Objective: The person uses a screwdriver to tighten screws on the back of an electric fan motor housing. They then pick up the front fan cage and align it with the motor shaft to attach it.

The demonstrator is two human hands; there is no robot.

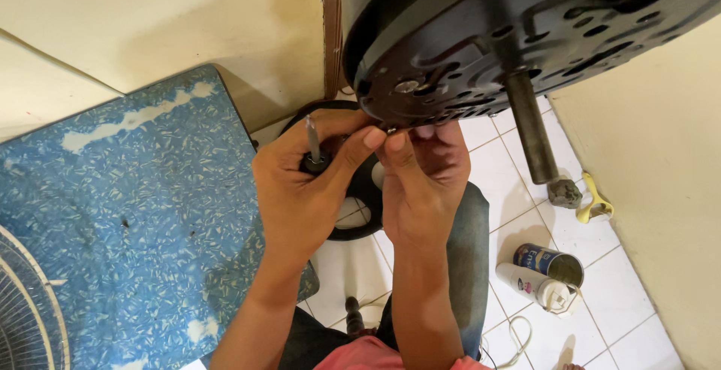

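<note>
Screwdriver (313,144) in left hand (300,190); both hands pinch base (481,47) edge.

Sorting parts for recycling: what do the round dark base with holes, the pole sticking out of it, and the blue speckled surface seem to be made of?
The round dark base with holes looks like moulded plastic: matte, with ribs and slots. The dull grey pole looks like metal tube, its end worn. The blue speckled surface seems to be a glossy laminate or vinyl cover, scuffed white in places; the look leaves that open.

Both forearms rise from bottom centre. Left hand (304,186) curled closed, thumb extended rightward. Right hand (420,182) pinched, its fingertips (396,142) touching left thumb at mid-frame.
</note>
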